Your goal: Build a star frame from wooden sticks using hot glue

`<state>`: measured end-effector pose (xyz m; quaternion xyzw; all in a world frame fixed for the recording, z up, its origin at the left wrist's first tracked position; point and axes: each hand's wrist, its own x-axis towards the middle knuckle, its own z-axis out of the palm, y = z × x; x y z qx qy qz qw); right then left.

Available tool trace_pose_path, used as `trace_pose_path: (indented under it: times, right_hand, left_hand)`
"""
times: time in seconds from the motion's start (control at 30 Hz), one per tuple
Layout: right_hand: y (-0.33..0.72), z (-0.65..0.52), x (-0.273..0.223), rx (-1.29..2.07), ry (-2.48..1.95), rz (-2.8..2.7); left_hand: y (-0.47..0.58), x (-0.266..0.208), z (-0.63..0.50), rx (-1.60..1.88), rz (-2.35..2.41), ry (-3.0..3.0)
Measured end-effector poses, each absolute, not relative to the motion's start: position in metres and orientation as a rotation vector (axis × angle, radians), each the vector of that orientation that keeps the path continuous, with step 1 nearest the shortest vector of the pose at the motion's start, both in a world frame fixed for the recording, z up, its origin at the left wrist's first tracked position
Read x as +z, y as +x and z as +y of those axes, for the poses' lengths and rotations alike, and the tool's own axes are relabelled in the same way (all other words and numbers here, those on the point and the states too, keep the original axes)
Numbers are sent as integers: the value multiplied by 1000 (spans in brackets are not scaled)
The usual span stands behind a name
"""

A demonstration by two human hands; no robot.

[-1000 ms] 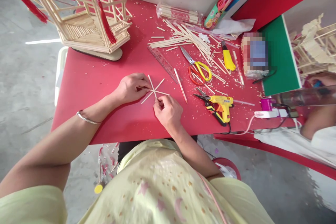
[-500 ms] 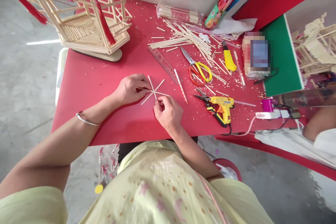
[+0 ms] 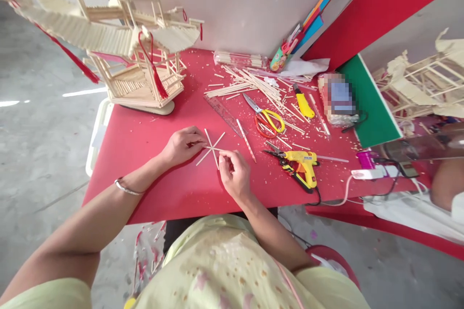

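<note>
A star of thin crossed wooden sticks (image 3: 211,147) lies flat on the red table (image 3: 145,145) in front of me. My left hand (image 3: 183,145) pinches the stick end that points left. My right hand (image 3: 234,171) presses its fingertips on the sticks just right of where they cross.
A tall stick-built pavilion (image 3: 136,65) with red tassels stands at the back left. To the right lie a clear ruler (image 3: 224,115), yellow-handled scissors (image 3: 263,116), a yellow glue gun (image 3: 299,164) with cord, a yellow cutter (image 3: 302,104) and several loose sticks (image 3: 250,84). Another person's arm (image 3: 445,188) shows at far right.
The view has tilted up, so more of the pavilion and wall show. Both hands stay on the crossed sticks; my right fingers have shifted slightly toward the crossing.
</note>
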<state>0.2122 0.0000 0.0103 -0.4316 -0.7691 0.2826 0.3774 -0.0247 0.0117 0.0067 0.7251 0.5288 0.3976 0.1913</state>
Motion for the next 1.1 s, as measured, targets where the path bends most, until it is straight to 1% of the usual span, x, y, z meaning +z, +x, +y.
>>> trace_pose_path:
  times: [0.2,0.33,0.6,0.8,1.1]
  right_hand:
    - [211,-2,10,709,-968,-1955]
    - [211,-1,8,698,-915,-1943]
    - [213,-1,3,686,-925,-1908]
    - [211,-1,0,680,-986,-1873]
    - [210,1,-1,673,-977,-1857]
  left_hand:
    - [-29,4,12,1211,1520,1960]
    - [-32,4,11,1144,1527,1899]
    - [-36,-1,14,1136,1694,1839]
    - [-38,-5,17,1275,1604,1905]
    - [-39,-4,16,1256,1621,1896]
